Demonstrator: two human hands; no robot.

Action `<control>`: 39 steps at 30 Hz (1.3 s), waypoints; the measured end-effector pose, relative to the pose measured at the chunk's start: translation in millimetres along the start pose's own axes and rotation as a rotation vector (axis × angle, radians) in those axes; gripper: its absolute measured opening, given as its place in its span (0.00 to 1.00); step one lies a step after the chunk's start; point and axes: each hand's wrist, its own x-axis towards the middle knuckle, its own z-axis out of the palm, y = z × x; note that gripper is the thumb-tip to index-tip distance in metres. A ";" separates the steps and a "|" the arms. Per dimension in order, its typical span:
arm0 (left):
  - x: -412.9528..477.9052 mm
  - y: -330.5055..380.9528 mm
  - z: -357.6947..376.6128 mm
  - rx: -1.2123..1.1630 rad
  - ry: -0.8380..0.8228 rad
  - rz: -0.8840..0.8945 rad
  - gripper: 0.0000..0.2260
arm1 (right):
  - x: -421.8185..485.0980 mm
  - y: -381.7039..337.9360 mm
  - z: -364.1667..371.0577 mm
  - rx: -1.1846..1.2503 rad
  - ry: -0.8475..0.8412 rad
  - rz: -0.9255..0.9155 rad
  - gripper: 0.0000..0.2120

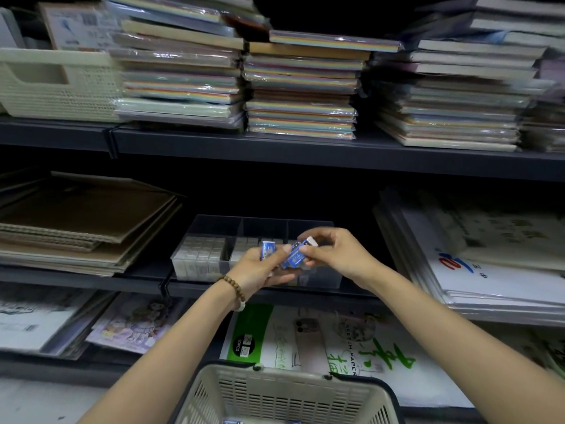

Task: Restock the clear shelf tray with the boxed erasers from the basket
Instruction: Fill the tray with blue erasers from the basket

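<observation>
Hovering just before the clear shelf tray [321, 281], one boxed eraser [295, 256] is pinched by the right hand [339, 254], another being gripped in the left hand [255, 272], and is best squared to the stacked rows [201, 249] before being lowered in.

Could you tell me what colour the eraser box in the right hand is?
The eraser box is blue with white; head view.
</observation>
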 end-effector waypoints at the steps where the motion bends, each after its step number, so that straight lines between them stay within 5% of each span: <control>1: 1.4 -0.9 1.5 0.033 -0.027 0.011 0.14 | 0.7 1.4 0.4 0.005 0.036 0.002 0.13; 4: 7.3 -4.1 4.3 0.044 -0.088 0.023 0.13 | 3.1 6.2 -2.9 0.003 0.111 0.034 0.16; 9: 21.1 -3.4 6.1 0.068 -0.134 0.032 0.09 | 6.3 11.5 -19.6 0.117 -0.008 0.141 0.13; 14: 31.1 -0.1 12.1 -0.079 -0.049 0.033 0.15 | 19.0 6.6 -40.0 0.137 0.052 0.087 0.05; 18: 33.2 0.7 1.1 -0.179 0.090 0.160 0.09 | 31.7 3.9 -64.2 -0.053 0.153 0.029 0.09; 23: 34.8 -5.4 -14.2 -0.104 0.169 0.202 0.08 | 42.5 20.1 -55.9 -0.275 -0.029 0.132 0.08; 33: 35.8 -9.7 -17.3 -0.101 0.200 0.168 0.09 | 53.7 21.1 -54.3 -0.440 -0.106 0.126 0.09; 39: 37.3 -13.3 -13.8 -0.030 0.188 0.187 0.07 | 49.0 35.3 -43.6 -0.595 -0.109 0.107 0.17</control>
